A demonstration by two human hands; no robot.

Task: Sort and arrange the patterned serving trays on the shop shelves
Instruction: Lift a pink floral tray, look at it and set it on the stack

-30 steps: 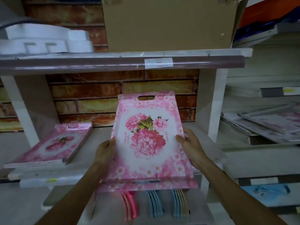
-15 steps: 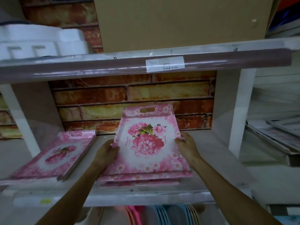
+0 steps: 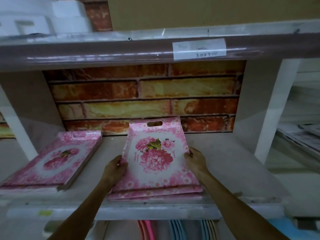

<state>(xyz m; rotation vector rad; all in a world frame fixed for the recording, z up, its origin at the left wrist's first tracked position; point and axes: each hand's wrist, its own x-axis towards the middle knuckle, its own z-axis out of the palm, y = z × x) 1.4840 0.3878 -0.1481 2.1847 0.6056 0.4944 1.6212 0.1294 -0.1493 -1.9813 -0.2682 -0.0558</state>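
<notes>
Nearest you, below both wrists, coloured plates (image 3: 176, 229) stand on edge under the shelf (image 3: 230, 170), pink ones beneath your left forearm and blue ones toward your right. Your left hand (image 3: 114, 168) is clamped on the left long edge of the pink floral tray (image 3: 155, 158), thumb over the rim and fingers tucked beneath. Your right hand (image 3: 195, 160) grips the opposite edge the same way, thumb on top at the rim. Between your hands the tray lies tilted, its near end resting on a small stack of matching trays (image 3: 155, 194) at the shelf's front edge, its far end with the cut-out handle raised toward the back. Off to the left of your left hand, well apart from it, a second stack of pink floral trays (image 3: 53, 160) lies flat on the same shelf, angled slightly. Beyond your fingertips, the brick-patterned back wall (image 3: 143, 99) closes off the shelf. Above both hands runs the upper shelf's lip with a paper label (image 3: 199, 48) over your right hand, white foam blocks (image 3: 43, 16) over your left, and a cardboard box (image 3: 207, 11) above.
</notes>
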